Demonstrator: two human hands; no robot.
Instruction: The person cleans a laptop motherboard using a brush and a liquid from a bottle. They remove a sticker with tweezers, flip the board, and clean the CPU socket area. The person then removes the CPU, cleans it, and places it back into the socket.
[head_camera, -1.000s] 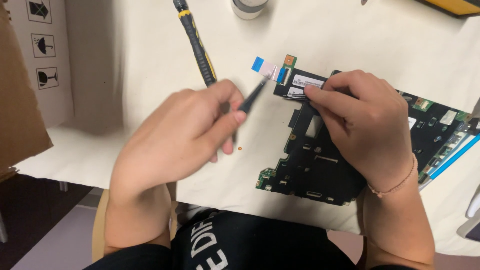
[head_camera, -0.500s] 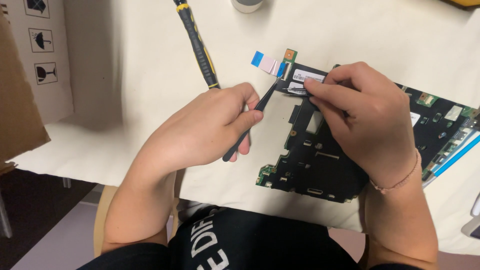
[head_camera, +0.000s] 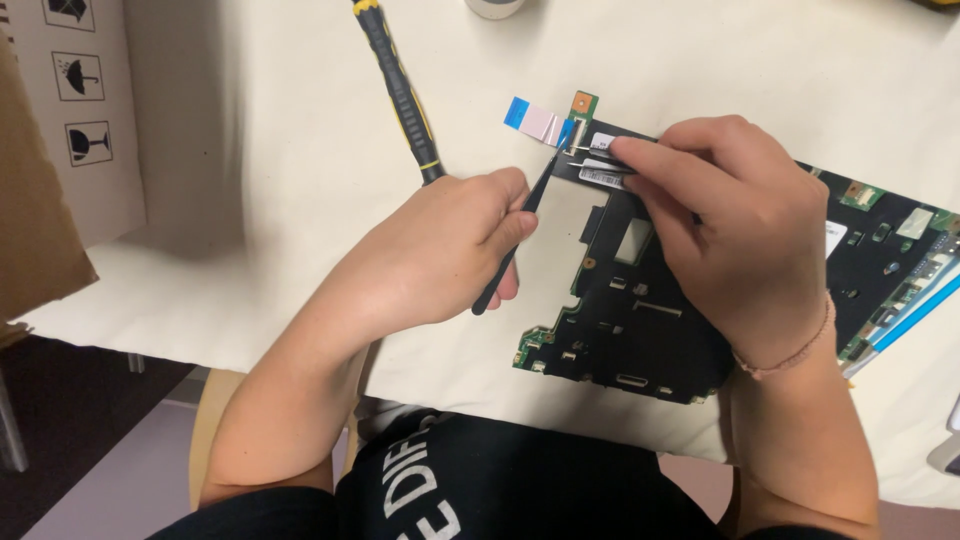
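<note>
The left hand (head_camera: 440, 250) has raised its pinched slim black tweezers (head_camera: 520, 225), whose tip now lies up-right against the flat white-and-blue ribbon cable (head_camera: 535, 121), just beside the right hand (head_camera: 740, 230) whose fingertips press on the dark green circuit board (head_camera: 630, 330).

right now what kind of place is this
Probably a small electronics repair bench: a bare circuit board lies on a cloth-covered table, the left hand works black tweezers at its ribbon cable, and a screwdriver lies nearby.

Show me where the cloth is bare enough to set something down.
Widest free patch: the cloth above the circuit board, right of the screwdriver. Another lies left of the screwdriver, toward the box. Crowded: the board's top corner, where both hands, the tweezers and the ribbon cable meet.
</note>
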